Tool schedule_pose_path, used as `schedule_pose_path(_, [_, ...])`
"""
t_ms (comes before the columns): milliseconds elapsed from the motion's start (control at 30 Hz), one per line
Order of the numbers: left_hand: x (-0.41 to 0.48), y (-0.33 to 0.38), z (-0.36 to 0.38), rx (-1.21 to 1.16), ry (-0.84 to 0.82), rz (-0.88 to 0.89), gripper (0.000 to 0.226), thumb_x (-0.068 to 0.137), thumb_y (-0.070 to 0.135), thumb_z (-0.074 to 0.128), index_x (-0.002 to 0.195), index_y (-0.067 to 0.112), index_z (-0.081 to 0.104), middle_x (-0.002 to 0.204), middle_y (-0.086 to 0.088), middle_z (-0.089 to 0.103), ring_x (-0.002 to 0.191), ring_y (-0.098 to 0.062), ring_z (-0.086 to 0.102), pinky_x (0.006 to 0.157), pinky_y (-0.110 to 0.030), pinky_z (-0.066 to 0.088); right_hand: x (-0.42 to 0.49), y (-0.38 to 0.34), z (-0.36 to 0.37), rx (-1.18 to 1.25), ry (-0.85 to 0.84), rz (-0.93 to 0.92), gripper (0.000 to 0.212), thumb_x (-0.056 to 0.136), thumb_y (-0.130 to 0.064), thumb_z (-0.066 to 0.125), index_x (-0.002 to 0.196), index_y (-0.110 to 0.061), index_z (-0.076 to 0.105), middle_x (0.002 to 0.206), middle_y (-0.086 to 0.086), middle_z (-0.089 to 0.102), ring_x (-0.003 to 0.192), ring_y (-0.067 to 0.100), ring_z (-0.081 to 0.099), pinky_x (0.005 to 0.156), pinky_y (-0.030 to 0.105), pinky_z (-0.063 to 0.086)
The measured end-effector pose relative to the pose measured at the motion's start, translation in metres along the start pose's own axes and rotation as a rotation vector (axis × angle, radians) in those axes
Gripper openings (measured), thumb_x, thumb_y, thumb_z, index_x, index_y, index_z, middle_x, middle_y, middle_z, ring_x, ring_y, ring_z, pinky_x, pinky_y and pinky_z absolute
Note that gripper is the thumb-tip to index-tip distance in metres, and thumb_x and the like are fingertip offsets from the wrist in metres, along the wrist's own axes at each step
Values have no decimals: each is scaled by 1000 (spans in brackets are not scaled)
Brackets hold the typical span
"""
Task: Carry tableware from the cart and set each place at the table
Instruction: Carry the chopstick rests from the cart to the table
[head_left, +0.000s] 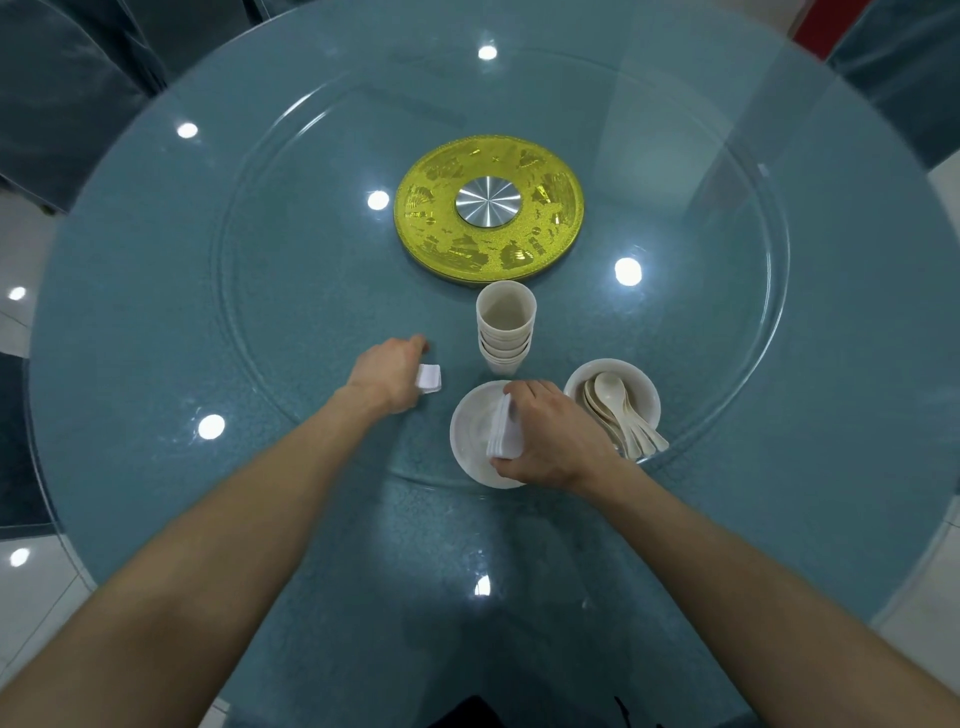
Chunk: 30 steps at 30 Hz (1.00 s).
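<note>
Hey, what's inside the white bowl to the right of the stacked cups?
Several cream spoons lie in the bowl, handles poking over its near rim. Their exact number, and anything beneath them, is hidden by their overlap.

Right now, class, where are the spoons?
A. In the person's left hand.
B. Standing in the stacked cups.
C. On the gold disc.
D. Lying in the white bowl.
D: the spoons lie together in the white bowl, handles over its near rim. The left hand holds only a small white folded piece, and the right hand grips a white stack.
</note>
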<state>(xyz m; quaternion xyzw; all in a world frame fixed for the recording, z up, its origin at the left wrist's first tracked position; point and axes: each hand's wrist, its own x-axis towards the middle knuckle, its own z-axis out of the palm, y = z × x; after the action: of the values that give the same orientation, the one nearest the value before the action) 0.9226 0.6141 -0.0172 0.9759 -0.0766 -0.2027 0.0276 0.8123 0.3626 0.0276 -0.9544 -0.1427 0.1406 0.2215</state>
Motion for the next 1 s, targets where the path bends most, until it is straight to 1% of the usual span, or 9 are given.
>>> schedule_pose_path(100, [1, -1, -3, 45, 1, 65, 68, 82, 13, 74, 144, 22, 50, 132, -5, 66, 118, -33, 64, 88, -44, 55, 0, 0, -1, -1, -5, 3, 84, 70, -54, 84, 137, -15, 52, 136, 3, 62, 126, 25, 55, 102, 35, 49])
schedule_pose_path(200, [0, -3, -3, 51, 14, 108, 67, 81, 16, 76, 143, 24, 51, 133, -2, 65, 121, -30, 63, 89, -42, 55, 1, -1, -1, -5, -5, 2, 82, 70, -53, 84, 135, -15, 52, 135, 3, 62, 125, 24, 55, 101, 34, 48])
schedule_pose_path(233, [0, -4, -3, 44, 18, 116, 68, 80, 22, 79, 142, 25, 51, 132, -1, 65, 120, -29, 63, 88, -41, 54, 0, -1, -1, -6, -6, 3, 81, 70, -53, 84, 135, -15, 52, 135, 3, 62, 125, 24, 55, 101, 33, 48])
schedule_pose_path(300, [-2, -4, -4, 29, 33, 133, 74, 75, 39, 85, 140, 27, 52, 129, 2, 66, 118, -26, 64, 86, -39, 54, 0, -3, 0, -8, -8, 1, 82, 71, -53, 83, 136, -15, 52, 136, 2, 61, 126, 24, 55, 101, 33, 48])
schedule_pose_path(367, [-3, -3, -4, 3, 56, 144, 77, 71, 55, 86, 137, 28, 57, 124, 4, 67, 114, -24, 65, 85, -38, 53, -1, -4, 0, -8, -9, 0, 83, 71, -52, 83, 138, -14, 51, 137, 3, 61, 127, 24, 54, 101, 33, 47])
schedule_pose_path(500, [-2, 0, -6, -8, 45, 161, 66, 70, 70, 82, 123, 33, 66, 116, 7, 69, 106, -21, 65, 80, -36, 53, -2, -6, 2, -11, -5, -6, 83, 72, -52, 82, 138, -13, 51, 139, 4, 60, 128, 25, 54, 102, 34, 48])
schedule_pose_path(633, [-2, 3, -9, -12, 16, 160, 62, 70, 74, 80, 118, 35, 70, 112, 6, 70, 103, -23, 66, 79, -37, 54, -3, -7, 1, -13, -4, -10, 87, 72, -52, 83, 141, -12, 50, 142, 4, 59, 129, 25, 54, 105, 36, 48])
schedule_pose_path(867, [-2, 5, -13, -14, 1, 143, 66, 70, 78, 78, 120, 35, 71, 112, 5, 69, 103, -23, 65, 80, -39, 55, -4, -9, -1, -13, -9, -7, 88, 74, -52, 83, 145, -13, 48, 144, 3, 58, 132, 24, 52, 105, 34, 46])
schedule_pose_path(1000, [-4, 4, -15, -16, -5, 130, 68, 70, 78, 79, 121, 33, 70, 113, 4, 69, 102, -23, 65, 78, -38, 54, -2, -13, -2, -10, -33, -21, 91, 75, -52, 83, 148, -13, 46, 148, 3, 56, 135, 23, 51, 108, 32, 44])
